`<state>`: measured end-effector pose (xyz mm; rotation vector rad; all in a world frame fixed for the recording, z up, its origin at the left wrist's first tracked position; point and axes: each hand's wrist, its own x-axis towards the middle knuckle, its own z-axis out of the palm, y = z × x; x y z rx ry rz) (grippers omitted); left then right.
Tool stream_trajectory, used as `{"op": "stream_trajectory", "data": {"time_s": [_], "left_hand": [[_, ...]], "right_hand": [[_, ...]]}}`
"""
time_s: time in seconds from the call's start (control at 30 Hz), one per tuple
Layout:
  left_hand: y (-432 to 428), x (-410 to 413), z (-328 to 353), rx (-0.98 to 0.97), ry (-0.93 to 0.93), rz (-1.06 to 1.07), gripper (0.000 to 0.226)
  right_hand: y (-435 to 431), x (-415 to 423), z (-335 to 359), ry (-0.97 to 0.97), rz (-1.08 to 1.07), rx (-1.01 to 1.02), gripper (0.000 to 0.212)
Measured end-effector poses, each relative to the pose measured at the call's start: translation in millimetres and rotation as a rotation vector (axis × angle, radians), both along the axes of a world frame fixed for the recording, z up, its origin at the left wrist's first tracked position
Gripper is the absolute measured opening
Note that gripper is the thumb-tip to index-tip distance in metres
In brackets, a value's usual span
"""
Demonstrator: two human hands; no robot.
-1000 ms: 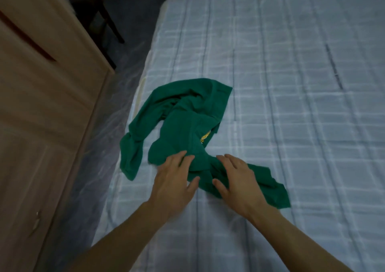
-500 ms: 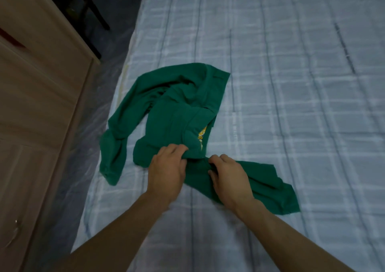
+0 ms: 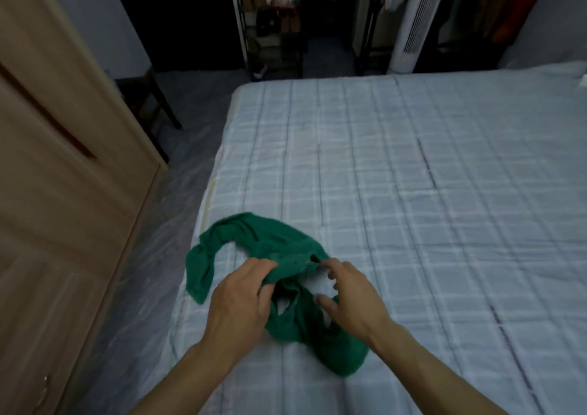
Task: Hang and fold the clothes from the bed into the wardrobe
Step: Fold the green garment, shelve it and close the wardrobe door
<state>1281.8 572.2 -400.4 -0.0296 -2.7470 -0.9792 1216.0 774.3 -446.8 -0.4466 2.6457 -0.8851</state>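
Note:
A crumpled green garment [image 3: 254, 243] lies near the left edge of the bed [image 3: 413, 192], which has a pale checked cover. My left hand [image 3: 238, 300] grips a bunched fold of the green cloth and lifts it off the cover. My right hand [image 3: 349, 297] is just to the right, with its fingertips on the same raised edge of the cloth and its fingers curled; whether it pinches the cloth is unclear. One sleeve trails off to the left, and the rest of the garment lies under and below my hands.
The light wooden wardrobe [image 3: 63, 176] stands along the left, with a strip of plastic-covered floor [image 3: 152, 255] between it and the bed. A dark chair [image 3: 149, 106], a shelf rack [image 3: 273, 33] and a white tower unit [image 3: 413, 17] stand beyond the bed's far end.
My head has lifted, so the room beyond the bed shows. Both hands have gathered and raised the garment's edge, which lay flatter before. The cloth is more bunched now.

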Motion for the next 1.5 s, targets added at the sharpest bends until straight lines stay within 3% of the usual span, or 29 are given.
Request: {"op": "stream_trajectory", "data": {"time_s": [0.17,0.3,0.57,0.8,1.07,1.27,1.5], "left_hand": [[14,45,93,0.001,0.051,-0.026,0.023],[27,87,148,0.018,0.043,-0.126,0.017],[64,162,200,0.095,0.146,-0.282,0.012],[110,211,228,0.254,0.213,-0.379,0.014],[167,262,278,0.172,0.388,-0.373,0.012],[219,279,314,0.076,0.429,-0.345,0.015],[279,292,331,0.01,0.445,-0.193,0.012]], "right_hand": [[2,36,89,0.174,0.156,-0.072,0.068],[5,84,143,0.223,0.3,-0.07,0.045],[55,210,193,0.197,0.02,-0.254,0.022],[112,276,242,0.371,-0.178,-0.227,0.011],[150,304,291,0.568,-0.202,-0.38,0.012],[208,329,300,0.572,-0.148,-0.5,0.009],[253,367,255,0.462,-0.12,-0.431,0.04]]}}
